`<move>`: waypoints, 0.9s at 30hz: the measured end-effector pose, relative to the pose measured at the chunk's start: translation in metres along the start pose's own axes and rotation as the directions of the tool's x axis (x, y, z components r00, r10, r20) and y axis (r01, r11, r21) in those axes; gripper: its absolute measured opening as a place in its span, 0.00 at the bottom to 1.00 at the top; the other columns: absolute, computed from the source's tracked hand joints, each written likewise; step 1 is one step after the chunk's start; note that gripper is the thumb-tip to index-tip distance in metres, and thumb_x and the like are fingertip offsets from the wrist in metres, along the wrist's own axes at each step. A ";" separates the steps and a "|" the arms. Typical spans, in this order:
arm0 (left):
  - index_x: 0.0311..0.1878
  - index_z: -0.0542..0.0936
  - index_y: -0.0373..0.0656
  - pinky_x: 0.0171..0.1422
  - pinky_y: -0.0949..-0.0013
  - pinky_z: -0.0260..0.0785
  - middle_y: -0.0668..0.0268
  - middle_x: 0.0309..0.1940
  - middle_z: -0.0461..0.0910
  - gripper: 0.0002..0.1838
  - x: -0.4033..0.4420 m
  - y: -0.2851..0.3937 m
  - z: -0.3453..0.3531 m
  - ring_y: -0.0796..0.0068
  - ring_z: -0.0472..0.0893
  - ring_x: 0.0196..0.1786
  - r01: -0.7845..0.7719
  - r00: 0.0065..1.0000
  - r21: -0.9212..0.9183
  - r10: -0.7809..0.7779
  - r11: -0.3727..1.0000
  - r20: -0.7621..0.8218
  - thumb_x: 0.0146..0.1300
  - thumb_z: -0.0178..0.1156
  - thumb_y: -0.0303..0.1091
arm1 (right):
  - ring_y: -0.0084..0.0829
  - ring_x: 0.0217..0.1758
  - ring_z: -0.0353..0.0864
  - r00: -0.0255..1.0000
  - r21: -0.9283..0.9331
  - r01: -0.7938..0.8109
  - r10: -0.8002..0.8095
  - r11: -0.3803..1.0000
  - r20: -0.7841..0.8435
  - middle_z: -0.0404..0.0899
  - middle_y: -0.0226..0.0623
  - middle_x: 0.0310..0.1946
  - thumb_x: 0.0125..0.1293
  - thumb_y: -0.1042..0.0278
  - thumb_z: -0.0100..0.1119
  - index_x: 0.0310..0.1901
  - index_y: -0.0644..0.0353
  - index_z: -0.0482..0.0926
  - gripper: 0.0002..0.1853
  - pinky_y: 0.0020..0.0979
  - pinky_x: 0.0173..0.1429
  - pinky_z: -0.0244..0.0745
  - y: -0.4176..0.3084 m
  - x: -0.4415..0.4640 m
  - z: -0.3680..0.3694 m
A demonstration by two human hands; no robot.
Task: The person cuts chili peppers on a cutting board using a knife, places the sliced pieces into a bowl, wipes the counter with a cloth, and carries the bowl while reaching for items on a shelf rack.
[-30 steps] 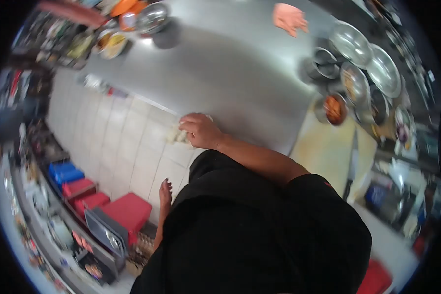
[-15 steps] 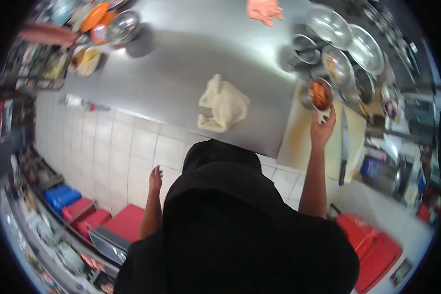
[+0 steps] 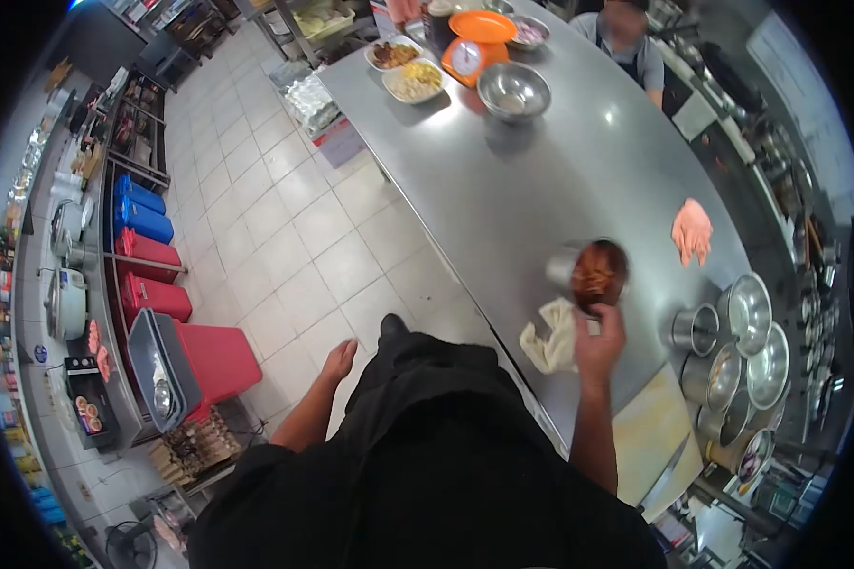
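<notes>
My right hand (image 3: pixel 600 346) grips the near side of a round metal container (image 3: pixel 564 266), held over the steel table. Reddish-orange food pieces (image 3: pixel 595 272) lie inside; their kind is hard to make out. Just left of that hand, a crumpled cream cloth (image 3: pixel 548 339) rests near the table's edge, partly hidden behind the hand. My left hand (image 3: pixel 340 360) hangs beside my body above the tiled floor, with nothing in it and its fingers loosely extended.
Metal bowls (image 3: pixel 769 365) and a pot (image 3: pixel 696 329) stand right of a cutting board (image 3: pixel 650 431) bearing a knife (image 3: pixel 666 472). A pink glove (image 3: pixel 692 232) lies farther up. Beyond are a metal bowl (image 3: pixel 513 92), an orange scale (image 3: pixel 477 59), food bowls and another person (image 3: pixel 626 43).
My right hand has carried the metal container from the cutting board leftward, to above the table beside the cloth. The view has turned, showing more floor and the table's far end.
</notes>
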State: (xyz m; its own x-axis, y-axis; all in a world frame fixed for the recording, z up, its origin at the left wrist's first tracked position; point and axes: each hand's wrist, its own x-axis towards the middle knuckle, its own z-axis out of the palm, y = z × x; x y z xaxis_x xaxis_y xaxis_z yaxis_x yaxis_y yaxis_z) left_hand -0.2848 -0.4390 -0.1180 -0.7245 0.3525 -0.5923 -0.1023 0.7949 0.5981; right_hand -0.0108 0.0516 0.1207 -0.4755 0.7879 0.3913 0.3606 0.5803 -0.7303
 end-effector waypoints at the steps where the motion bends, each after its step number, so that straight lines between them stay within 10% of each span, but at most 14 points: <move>1: 0.63 0.79 0.34 0.68 0.57 0.70 0.45 0.56 0.84 0.33 -0.001 -0.020 -0.008 0.51 0.81 0.62 0.018 1.000 -0.003 -0.018 1.000 -0.016 0.77 0.46 0.57 | 0.46 0.43 0.83 0.998 0.034 0.046 -0.048 0.998 0.049 0.82 0.42 0.38 0.49 0.76 0.75 0.41 0.62 0.81 0.17 0.41 0.50 0.78 -0.010 0.004 0.027; 8: 0.59 0.80 0.34 0.46 0.64 0.75 0.59 0.40 0.83 0.32 -0.005 -0.108 -0.077 0.69 0.81 0.43 0.208 0.952 -0.434 -0.282 0.877 -0.114 0.75 0.52 0.59 | 0.45 0.37 0.84 0.949 0.193 0.069 -0.124 0.979 0.291 0.82 0.44 0.35 0.53 0.67 0.80 0.40 0.61 0.79 0.18 0.41 0.41 0.79 -0.132 0.006 0.172; 18: 0.50 0.80 0.39 0.31 0.73 0.66 0.65 0.34 0.79 0.27 0.105 -0.125 -0.198 0.80 0.73 0.27 0.287 0.914 -0.549 -0.395 0.785 -0.086 0.75 0.54 0.58 | 0.48 0.39 0.85 0.920 0.206 0.029 -0.106 0.978 0.378 0.83 0.45 0.37 0.62 0.63 0.75 0.42 0.60 0.78 0.16 0.42 0.40 0.79 -0.223 0.049 0.306; 27: 0.43 0.79 0.36 0.45 0.64 0.74 0.62 0.34 0.80 0.30 0.230 -0.032 -0.262 0.70 0.78 0.36 -0.006 0.984 -0.284 -0.044 0.959 -0.171 0.77 0.48 0.59 | 0.49 0.40 0.85 0.890 0.351 0.047 -0.199 0.935 0.411 0.82 0.47 0.37 0.65 0.67 0.70 0.44 0.60 0.78 0.11 0.43 0.44 0.79 -0.258 0.156 0.450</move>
State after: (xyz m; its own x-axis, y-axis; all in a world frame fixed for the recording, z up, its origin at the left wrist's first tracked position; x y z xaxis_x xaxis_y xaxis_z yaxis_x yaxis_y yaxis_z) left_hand -0.6268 -0.5124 -0.1323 -0.8250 0.2275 -0.5173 -0.2874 0.6193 0.7307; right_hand -0.5395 -0.0682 0.1184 -0.8248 0.5008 0.2627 0.0336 0.5072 -0.8612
